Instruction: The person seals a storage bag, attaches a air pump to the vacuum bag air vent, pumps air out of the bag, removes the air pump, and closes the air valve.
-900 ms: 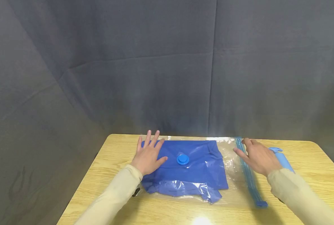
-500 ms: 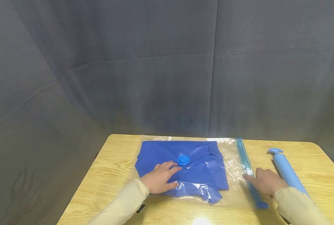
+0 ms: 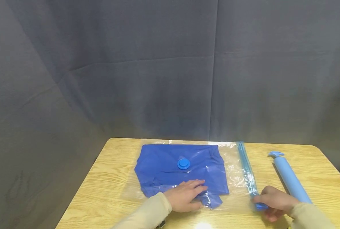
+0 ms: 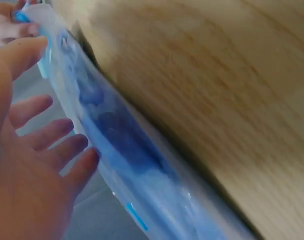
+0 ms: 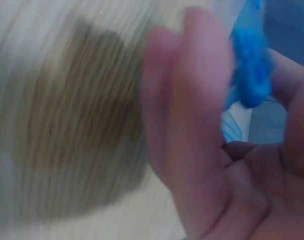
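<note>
A clear vacuum storage bag (image 3: 235, 173) lies flat on the table with a folded blue garment (image 3: 161, 160) inside. Its round blue valve (image 3: 183, 163) faces up near the middle. My left hand (image 3: 187, 194), fingers extended, rests at the bag's near edge over the garment. At the near end of the bag's blue zip strip (image 3: 246, 170), my right hand (image 3: 277, 200) pinches the blue zip slider (image 5: 251, 70) between thumb and fingers. The right wrist view is blurred, and the fingers partly cover the slider there.
A light blue hand pump (image 3: 291, 179) lies to the right of the bag, its handle toward the back. The wooden table (image 3: 101, 184) ends at a grey curtain (image 3: 158, 95) behind it.
My left hand has slid from the bag's far left corner to its near edge. My right hand has come down along the zip strip to the slider at the near end.
</note>
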`<state>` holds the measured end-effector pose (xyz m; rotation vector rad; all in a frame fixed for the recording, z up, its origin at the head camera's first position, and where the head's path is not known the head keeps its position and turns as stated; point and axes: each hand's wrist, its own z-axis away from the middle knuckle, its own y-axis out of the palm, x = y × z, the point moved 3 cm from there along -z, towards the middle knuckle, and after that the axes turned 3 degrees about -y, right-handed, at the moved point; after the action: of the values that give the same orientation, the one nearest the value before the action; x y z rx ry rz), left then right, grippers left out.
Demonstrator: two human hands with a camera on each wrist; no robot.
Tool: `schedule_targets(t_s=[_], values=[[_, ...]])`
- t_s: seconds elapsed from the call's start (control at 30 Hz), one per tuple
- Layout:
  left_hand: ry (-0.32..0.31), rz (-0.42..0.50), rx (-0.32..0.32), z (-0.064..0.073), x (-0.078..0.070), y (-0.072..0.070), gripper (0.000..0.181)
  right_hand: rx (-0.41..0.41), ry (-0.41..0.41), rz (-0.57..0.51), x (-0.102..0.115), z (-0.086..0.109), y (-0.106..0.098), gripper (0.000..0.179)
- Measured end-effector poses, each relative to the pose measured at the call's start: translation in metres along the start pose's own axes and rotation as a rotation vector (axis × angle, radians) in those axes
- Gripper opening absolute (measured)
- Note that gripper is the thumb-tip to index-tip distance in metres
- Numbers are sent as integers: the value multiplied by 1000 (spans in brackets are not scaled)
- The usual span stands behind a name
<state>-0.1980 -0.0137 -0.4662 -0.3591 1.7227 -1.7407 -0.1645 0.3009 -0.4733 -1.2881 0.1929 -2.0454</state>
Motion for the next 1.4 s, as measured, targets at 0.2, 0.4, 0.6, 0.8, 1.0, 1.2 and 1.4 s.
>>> schedule_targets(t_s=[0.2,0.4,0.6,0.8,1.0,1.2,1.4], values=[[-26,-63,-1,-6,-9,7,63,64,-29,-213,2,6,11,29],[-82,-130,-9,-9,-24,5,70,122,-41,-382,17,14,26,33],[4,-287,-134,-10,-49,3,72,164,-48,-455,37,22,48,31],[161,-438,-227,-6,-73,6,37,218,-121,-446,51,30,67,34],[268,-485,-273,0,-89,8,15,247,-156,-448,56,36,76,39],[248,-488,-289,-2,-98,8,27,260,-161,-410,58,40,76,45],[218,-539,-326,-3,-105,4,35,315,-223,-456,62,42,77,40]])
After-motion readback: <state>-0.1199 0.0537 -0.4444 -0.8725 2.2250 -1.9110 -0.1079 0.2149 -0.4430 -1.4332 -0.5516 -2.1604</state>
